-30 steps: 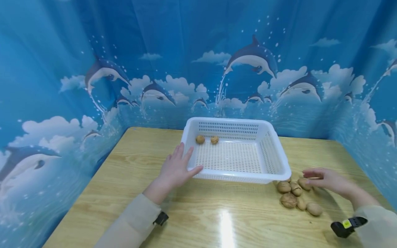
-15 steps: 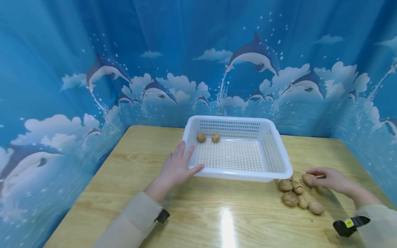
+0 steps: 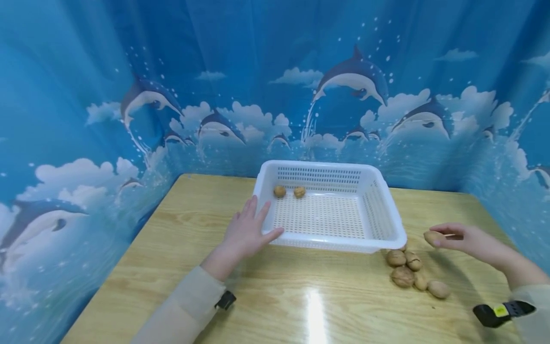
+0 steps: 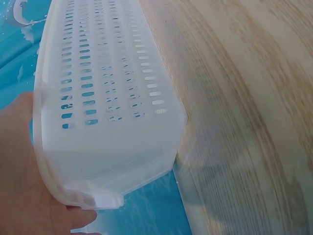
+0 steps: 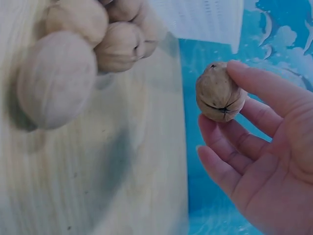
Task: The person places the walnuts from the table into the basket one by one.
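My right hand (image 3: 477, 246) pinches a walnut (image 3: 432, 238) between thumb and fingertips, raised above the table on the right. In the right wrist view, the pinched walnut (image 5: 215, 95) shows a dark cracked seam, and the other fingers curve loosely below it. My left hand (image 3: 245, 234), fingers spread, rests at the near left corner of a white plastic basket (image 3: 335, 241). Two walnuts lie inside, a left one (image 3: 280, 191) and a right one (image 3: 299, 191), near the back left. Several more walnuts (image 3: 402, 276) are bunched by the basket's near right corner.
The wooden table (image 3: 180, 248) carries the basket and the loose walnuts. A blue curtain (image 3: 240, 71) printed with dolphins hangs behind and along both sides. Black straps with small devices sit on both wrists, the right one (image 3: 502, 313) standing close over the table.
My right hand has taken hold of a walnut from the bunch and lifted it up and slightly right. My left hand has stayed at the basket corner.
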Available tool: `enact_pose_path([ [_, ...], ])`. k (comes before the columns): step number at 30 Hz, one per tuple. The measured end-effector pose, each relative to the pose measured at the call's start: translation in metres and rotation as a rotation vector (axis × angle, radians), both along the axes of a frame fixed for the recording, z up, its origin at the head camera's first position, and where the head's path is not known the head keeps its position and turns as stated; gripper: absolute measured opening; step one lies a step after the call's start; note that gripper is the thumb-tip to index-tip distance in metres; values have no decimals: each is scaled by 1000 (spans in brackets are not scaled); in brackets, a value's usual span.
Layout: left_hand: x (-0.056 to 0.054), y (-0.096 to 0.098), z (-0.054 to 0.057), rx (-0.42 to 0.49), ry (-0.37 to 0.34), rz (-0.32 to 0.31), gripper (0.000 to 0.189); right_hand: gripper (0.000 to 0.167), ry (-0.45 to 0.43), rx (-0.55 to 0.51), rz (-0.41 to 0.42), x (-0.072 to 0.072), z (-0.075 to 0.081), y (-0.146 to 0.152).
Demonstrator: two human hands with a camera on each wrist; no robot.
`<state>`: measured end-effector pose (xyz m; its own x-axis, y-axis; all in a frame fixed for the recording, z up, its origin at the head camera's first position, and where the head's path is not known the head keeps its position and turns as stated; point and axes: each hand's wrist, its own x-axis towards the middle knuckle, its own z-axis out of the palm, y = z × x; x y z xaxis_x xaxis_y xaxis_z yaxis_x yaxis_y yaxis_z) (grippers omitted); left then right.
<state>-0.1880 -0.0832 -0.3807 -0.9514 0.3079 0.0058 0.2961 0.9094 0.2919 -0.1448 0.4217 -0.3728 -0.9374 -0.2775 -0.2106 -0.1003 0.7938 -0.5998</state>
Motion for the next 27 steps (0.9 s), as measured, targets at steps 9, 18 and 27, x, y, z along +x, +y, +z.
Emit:
enact_pose_path([
  [9, 1, -1, 1, 22, 6, -2, 86, 56, 61, 9, -33, -1, 28, -15],
  [18, 1, -2, 1, 33, 18, 0, 85, 53, 118, 17, 7, -13, 53, -32],
  [27, 1, -1, 0, 20, 13, 7, 85, 55, 115, 45, 6, -23, 69, -55],
])
